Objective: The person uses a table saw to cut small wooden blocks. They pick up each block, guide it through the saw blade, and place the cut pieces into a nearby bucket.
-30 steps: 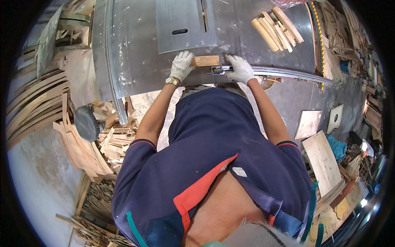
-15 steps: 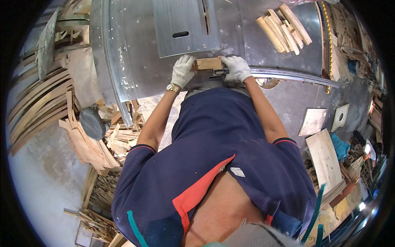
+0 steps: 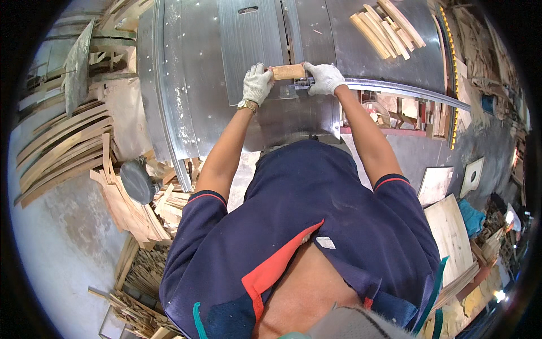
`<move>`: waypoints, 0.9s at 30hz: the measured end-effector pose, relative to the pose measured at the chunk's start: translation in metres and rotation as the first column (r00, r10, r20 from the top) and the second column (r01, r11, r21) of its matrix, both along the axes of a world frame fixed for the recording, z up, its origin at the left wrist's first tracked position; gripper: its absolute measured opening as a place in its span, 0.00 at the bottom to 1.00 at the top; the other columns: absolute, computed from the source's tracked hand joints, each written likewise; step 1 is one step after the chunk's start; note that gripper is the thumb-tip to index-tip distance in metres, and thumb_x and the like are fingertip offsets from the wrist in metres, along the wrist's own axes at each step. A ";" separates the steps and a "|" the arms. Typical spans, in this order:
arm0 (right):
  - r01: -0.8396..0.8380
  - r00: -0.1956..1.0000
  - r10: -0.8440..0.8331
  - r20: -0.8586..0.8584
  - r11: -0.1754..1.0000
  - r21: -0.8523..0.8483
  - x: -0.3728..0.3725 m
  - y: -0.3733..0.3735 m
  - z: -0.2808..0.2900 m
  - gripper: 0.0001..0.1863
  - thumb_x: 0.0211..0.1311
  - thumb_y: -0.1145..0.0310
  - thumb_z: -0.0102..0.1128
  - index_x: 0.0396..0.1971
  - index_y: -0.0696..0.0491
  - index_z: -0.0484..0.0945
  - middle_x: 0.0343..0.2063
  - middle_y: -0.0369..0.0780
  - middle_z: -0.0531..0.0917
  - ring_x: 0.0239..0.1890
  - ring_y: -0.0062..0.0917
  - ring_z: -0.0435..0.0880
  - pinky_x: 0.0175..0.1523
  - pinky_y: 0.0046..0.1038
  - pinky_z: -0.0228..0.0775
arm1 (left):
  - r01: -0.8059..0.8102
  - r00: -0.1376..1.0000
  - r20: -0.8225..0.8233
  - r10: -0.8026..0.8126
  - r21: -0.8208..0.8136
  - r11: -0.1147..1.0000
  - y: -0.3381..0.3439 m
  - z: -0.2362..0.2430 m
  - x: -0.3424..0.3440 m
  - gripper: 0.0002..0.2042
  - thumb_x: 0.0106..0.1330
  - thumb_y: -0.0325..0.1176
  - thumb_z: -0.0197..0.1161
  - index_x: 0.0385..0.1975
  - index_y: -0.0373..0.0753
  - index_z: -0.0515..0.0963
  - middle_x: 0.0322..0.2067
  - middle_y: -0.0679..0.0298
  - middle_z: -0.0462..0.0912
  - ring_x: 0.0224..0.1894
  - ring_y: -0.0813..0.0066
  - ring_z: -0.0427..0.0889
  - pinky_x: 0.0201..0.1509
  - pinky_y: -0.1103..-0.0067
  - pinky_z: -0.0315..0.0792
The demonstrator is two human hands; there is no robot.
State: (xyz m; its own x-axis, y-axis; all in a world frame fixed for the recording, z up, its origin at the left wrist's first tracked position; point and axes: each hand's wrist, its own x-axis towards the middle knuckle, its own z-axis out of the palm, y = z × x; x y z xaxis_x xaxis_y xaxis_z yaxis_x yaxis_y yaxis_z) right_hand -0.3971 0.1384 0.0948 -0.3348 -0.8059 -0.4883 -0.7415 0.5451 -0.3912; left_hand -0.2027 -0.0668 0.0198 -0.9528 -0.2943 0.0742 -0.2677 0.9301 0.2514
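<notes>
Stretched out ahead of me, both gloved hands hold a short, pale wooden block [image 3: 288,72] crosswise over the metal saw table [image 3: 197,85]. My left hand [image 3: 258,83], in a white knit glove, closes on the block's left end. Its right end is gripped by my right hand [image 3: 325,79], which also rests at a small metal stop [image 3: 304,83] beside a long metal rail [image 3: 395,89]. The block lies at the near part of the narrow slot [image 3: 285,31] in the table's metal insert plate [image 3: 251,39]. I cannot make out a blade there.
Several cut wooden strips [image 3: 387,28] lie at the table's far right. Curved wooden pieces [image 3: 65,147] are stacked at left, with offcuts [image 3: 169,209] heaped below. A yellow toothed edge [image 3: 450,68] runs down the right side. Boards [image 3: 449,237] lean at lower right.
Both hands have moved forward across the table with the block, bringing it over the insert plate to the slot. The rail has moved forward with them, and an opening with wood pieces shows below it.
</notes>
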 end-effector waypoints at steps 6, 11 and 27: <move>0.001 1.000 -0.001 -0.028 1.000 -0.021 -0.038 -0.031 -0.005 0.50 0.43 0.59 0.74 0.74 0.44 0.70 0.43 0.52 0.89 0.49 0.50 0.89 0.55 0.47 0.80 | 0.023 0.999 -0.035 -0.026 -0.086 0.996 -0.033 0.000 -0.042 0.10 0.67 0.41 0.72 0.41 0.46 0.86 0.44 0.61 0.81 0.52 0.58 0.82 0.55 0.62 0.79; -0.029 0.999 0.030 -0.034 1.000 0.006 -0.060 -0.049 -0.003 0.50 0.44 0.58 0.73 0.74 0.45 0.69 0.44 0.50 0.90 0.49 0.48 0.89 0.56 0.45 0.82 | 0.026 0.999 0.029 -0.024 -0.073 0.997 -0.050 0.000 -0.063 0.11 0.66 0.40 0.73 0.43 0.45 0.86 0.46 0.60 0.81 0.53 0.57 0.82 0.56 0.61 0.78; -0.019 0.999 0.017 -0.035 0.997 -0.069 -0.105 -0.083 -0.010 0.50 0.41 0.60 0.72 0.73 0.49 0.70 0.41 0.53 0.89 0.46 0.50 0.89 0.53 0.46 0.81 | 0.068 0.990 0.130 -0.056 -0.086 0.994 -0.091 0.010 -0.109 0.14 0.65 0.42 0.73 0.48 0.47 0.87 0.48 0.61 0.81 0.57 0.59 0.80 0.61 0.62 0.77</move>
